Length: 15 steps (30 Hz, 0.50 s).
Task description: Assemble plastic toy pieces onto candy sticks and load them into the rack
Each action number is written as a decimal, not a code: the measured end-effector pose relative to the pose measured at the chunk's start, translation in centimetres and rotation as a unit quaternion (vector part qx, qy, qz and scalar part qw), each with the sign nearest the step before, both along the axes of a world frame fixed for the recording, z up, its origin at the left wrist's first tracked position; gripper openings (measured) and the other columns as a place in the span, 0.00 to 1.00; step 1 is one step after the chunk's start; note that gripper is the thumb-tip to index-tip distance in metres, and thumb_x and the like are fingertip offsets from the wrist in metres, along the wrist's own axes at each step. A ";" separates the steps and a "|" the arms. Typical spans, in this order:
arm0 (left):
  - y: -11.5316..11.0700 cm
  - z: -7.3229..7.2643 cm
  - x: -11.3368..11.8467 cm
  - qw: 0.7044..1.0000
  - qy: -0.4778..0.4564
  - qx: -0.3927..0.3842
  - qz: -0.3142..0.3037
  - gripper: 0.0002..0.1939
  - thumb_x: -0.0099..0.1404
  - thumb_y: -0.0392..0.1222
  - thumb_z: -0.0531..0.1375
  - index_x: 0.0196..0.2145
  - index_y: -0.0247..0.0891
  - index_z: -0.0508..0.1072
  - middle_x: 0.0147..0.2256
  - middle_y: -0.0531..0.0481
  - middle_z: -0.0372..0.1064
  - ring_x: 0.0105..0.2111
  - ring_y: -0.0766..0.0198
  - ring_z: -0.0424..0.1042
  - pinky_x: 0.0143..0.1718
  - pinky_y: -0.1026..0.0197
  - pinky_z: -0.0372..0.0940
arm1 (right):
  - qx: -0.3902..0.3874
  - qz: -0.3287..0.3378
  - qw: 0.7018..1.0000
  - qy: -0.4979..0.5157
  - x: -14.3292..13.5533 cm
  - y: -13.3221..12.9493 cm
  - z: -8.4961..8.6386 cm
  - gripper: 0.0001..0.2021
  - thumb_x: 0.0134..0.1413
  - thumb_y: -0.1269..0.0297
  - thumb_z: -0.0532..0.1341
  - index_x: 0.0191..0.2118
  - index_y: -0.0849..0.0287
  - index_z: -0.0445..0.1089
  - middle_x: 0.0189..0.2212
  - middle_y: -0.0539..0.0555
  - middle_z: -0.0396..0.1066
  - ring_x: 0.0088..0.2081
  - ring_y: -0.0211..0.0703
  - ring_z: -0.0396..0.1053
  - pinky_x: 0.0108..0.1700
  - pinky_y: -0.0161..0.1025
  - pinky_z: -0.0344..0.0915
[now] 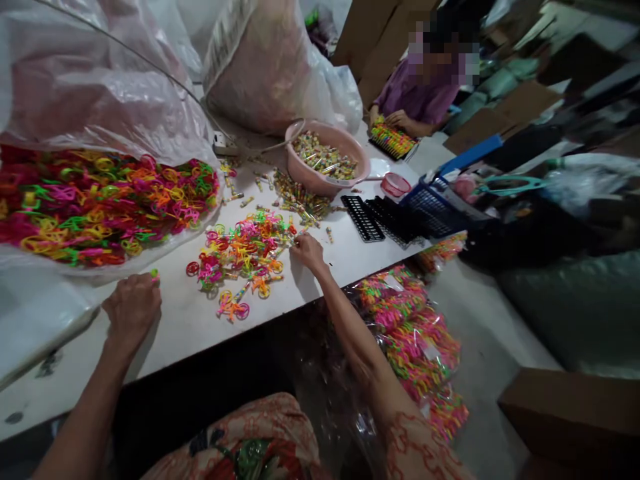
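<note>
My left hand (133,307) is closed above the white table, with a small green and pink plastic piece (155,274) showing at its fingertips. Fingers bent together, my right hand (307,252) is at the right edge of a pile of colourful plastic toys (245,247); what it pinches is too small to make out. Just beyond that hand lie small patterned tubes (300,200), scattered beside a pink basin (325,180) that holds more of them. An open plastic bag (125,127) full of bright plastic pieces (100,207) lies behind my left hand.
Black slotted trays (363,218) and a blue basket (430,207) are at the table's right. Across from me a person (420,93) handles a filled tray (393,139). Packed bags of colourful pieces (420,340) lie below the table edge. A large bag (270,67) stands behind the basin.
</note>
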<state>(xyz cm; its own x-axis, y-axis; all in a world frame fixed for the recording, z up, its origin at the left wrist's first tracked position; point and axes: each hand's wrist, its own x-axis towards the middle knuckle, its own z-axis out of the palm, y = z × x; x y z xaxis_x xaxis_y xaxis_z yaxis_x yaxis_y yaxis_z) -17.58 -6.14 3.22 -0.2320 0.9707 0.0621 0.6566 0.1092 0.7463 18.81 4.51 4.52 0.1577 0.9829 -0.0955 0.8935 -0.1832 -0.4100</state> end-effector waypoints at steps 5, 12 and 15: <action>-0.9 1.4 1.4 0.970 -0.184 -0.040 0.151 0.10 0.49 0.46 0.62 0.29 0.40 0.73 0.27 0.52 0.71 0.32 0.59 0.70 0.37 0.56 0.64 | 0.033 -0.072 0.991 0.110 -0.3 -2.0 -0.2 0.09 0.41 0.73 0.57 0.32 0.61 0.71 0.29 0.55 0.72 0.32 0.45 0.69 0.36 0.40 0.64; -3.4 3.1 7.4 0.806 -0.569 -0.154 0.062 0.20 0.35 0.42 0.73 0.29 0.34 0.76 0.25 0.50 0.74 0.24 0.66 0.71 0.29 0.64 0.67 | -0.075 -0.055 0.787 0.610 -7.6 -8.5 0.4 0.15 0.31 0.62 0.71 0.27 0.58 0.66 0.17 0.44 0.68 0.18 0.34 0.65 0.23 0.33 0.62; -3.7 3.3 8.5 0.779 -0.604 -0.162 0.044 0.21 0.37 0.41 0.74 0.31 0.34 0.76 0.28 0.49 0.76 0.27 0.65 0.73 0.31 0.63 0.69 | -0.126 -0.019 0.746 0.654 -11.4 -10.1 0.7 0.17 0.28 0.62 0.73 0.29 0.58 0.70 0.19 0.44 0.71 0.19 0.34 0.68 0.24 0.32 0.64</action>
